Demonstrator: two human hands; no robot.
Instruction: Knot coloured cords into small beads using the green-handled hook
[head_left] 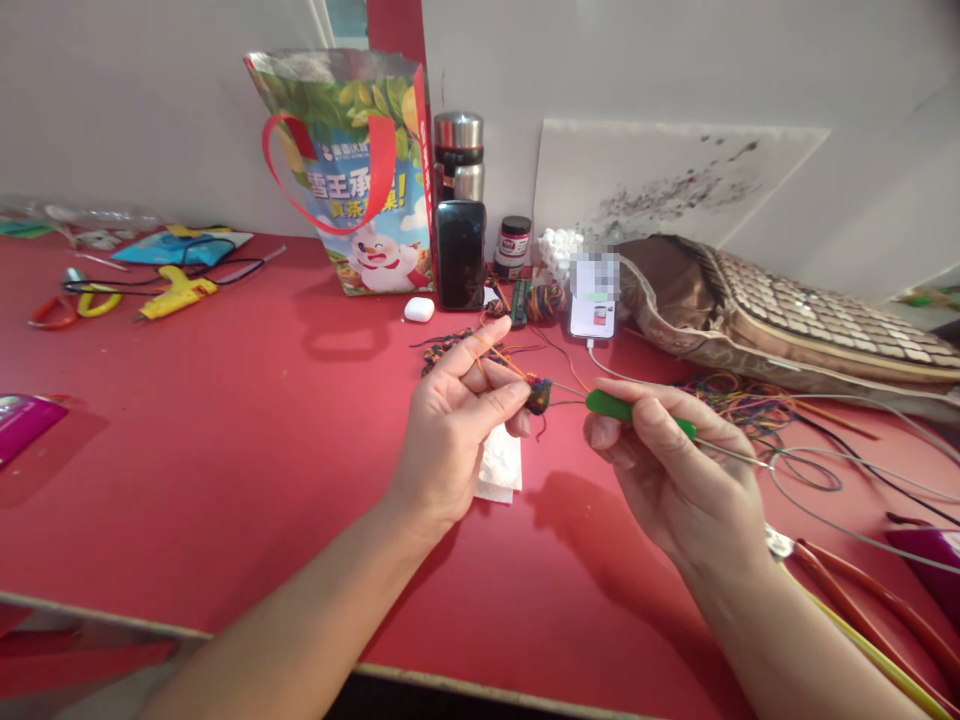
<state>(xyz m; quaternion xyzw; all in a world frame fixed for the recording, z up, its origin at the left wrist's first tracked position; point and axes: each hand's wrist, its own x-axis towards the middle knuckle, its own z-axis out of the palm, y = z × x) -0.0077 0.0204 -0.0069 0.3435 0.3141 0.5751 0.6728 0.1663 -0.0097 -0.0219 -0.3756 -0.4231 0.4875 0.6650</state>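
Observation:
My left hand [457, 425] pinches a small multicoloured crocheted piece [538, 394] between thumb and forefinger, above the red table [225, 420]. Coloured threads run from the piece back over the fingers. My right hand [675, 470] is closed round a green-handled crochet hook [626, 408], whose thin metal tip reaches the crocheted piece. A folded white tissue [501, 468] lies on the table under my left hand.
At the back stand a printed gift bag [352, 170], a steel flask [459, 150], a black phone [460, 254], a small jar [514, 246] and a charging phone [594, 300]. A sequined bag [787, 310] and tangled threads [742, 400] lie right; a yellow glue gun [177, 293] far left.

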